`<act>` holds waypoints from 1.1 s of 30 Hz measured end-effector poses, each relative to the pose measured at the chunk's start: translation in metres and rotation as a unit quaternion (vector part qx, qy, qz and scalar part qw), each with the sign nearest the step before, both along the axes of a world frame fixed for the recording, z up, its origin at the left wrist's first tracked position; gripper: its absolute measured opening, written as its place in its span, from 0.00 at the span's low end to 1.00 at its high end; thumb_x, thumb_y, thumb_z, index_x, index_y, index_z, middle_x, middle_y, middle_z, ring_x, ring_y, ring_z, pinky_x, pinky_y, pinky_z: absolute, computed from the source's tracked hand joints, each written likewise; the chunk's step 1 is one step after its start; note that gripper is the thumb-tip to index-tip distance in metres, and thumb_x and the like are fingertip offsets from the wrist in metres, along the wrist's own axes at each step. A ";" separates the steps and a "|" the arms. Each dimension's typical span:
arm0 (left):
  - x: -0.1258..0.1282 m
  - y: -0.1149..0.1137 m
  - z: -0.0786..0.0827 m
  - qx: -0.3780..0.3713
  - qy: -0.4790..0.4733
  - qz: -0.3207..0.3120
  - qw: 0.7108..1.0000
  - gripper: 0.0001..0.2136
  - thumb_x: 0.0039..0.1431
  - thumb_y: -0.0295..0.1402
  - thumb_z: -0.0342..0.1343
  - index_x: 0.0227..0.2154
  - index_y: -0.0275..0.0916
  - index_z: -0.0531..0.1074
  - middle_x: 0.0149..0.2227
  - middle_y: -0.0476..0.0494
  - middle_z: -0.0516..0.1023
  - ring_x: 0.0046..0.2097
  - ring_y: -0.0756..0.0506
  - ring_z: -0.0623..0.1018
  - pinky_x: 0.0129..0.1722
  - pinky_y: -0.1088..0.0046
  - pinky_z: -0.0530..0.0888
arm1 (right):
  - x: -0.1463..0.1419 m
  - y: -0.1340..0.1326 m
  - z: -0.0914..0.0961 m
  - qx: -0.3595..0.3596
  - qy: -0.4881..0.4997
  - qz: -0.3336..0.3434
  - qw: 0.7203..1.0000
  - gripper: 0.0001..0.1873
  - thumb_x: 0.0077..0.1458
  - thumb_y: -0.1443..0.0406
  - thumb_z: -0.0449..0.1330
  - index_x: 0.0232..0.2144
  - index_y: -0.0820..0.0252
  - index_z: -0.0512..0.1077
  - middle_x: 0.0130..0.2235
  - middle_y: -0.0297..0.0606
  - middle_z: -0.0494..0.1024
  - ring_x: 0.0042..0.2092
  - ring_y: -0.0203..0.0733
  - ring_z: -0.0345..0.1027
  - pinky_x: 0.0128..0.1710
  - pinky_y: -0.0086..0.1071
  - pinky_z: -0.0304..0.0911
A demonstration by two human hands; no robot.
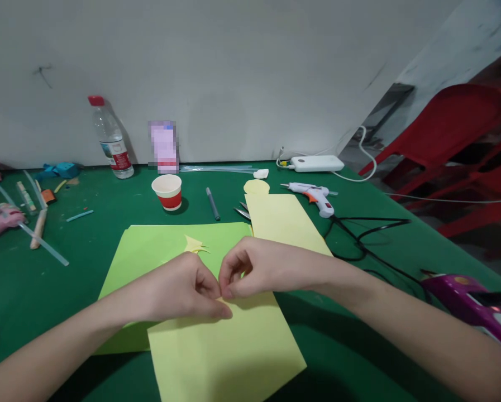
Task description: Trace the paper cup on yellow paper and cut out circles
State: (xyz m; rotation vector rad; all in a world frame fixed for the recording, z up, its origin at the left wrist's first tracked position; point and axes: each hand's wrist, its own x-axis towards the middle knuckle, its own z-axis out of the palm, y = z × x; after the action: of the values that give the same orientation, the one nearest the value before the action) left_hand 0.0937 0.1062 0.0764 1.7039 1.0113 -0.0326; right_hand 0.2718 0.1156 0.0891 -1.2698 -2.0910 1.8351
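Observation:
A pale yellow sheet of paper (229, 357) is held up over the table, its top edge pinched between the fingers and thumb of my left hand (187, 287). Right beside it, my right hand (250, 268) is closed in a pinch at that same edge, the two sets of fingertips nearly touching. Underneath lie bright green sheets (145, 251), with cut yellow paper scraps (194, 244) on top. Beyond my right hand lies another yellow sheet (286, 218), next to a yellow paper circle (256, 187). Metal tips (242, 213), perhaps of scissors, poke out from beside that sheet.
A white glue gun (313, 196) with a black cord and a purple device (472, 298) are on the right. Behind stand a paper cup (170, 196), a water bottle (113, 148), a pen (212, 204) and a white power bank (318, 163). Glue sticks (44, 244) and craft scraps lie left.

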 end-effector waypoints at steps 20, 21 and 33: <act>-0.012 -0.007 0.023 0.021 -0.102 -0.100 0.990 0.15 0.52 0.38 0.56 0.16 0.33 0.68 0.15 0.55 0.55 0.19 0.56 0.53 0.18 0.76 0.51 | 0.049 0.007 -0.003 -0.167 0.133 0.078 0.974 0.04 0.44 0.68 0.57 0.22 0.64 0.65 0.19 0.26 0.63 0.21 0.28 0.60 0.25 0.25 0.58; -0.012 -0.007 0.023 0.021 -0.100 -0.101 0.990 0.15 0.52 0.38 0.55 0.16 0.33 0.68 0.15 0.54 0.55 0.19 0.56 0.53 0.18 0.76 0.51 | 0.053 0.008 -0.002 -0.157 0.137 0.065 0.976 0.04 0.44 0.68 0.58 0.22 0.64 0.65 0.19 0.27 0.63 0.22 0.29 0.62 0.26 0.25 0.59; -0.007 -0.003 0.012 0.035 -0.053 -0.053 0.997 0.18 0.52 0.40 0.54 0.14 0.35 0.62 0.16 0.56 0.51 0.20 0.55 0.52 0.19 0.75 0.50 | 0.024 -0.013 0.007 0.084 0.060 0.007 0.995 0.09 0.49 0.63 0.60 0.24 0.65 0.74 0.18 0.27 0.60 0.22 0.28 0.49 0.19 0.24 0.46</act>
State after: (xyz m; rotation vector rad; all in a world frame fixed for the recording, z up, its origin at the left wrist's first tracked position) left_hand 0.0866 0.1029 0.0887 1.8025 0.8519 0.0258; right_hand 0.2956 0.1022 0.0958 -1.0795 -2.1433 1.6549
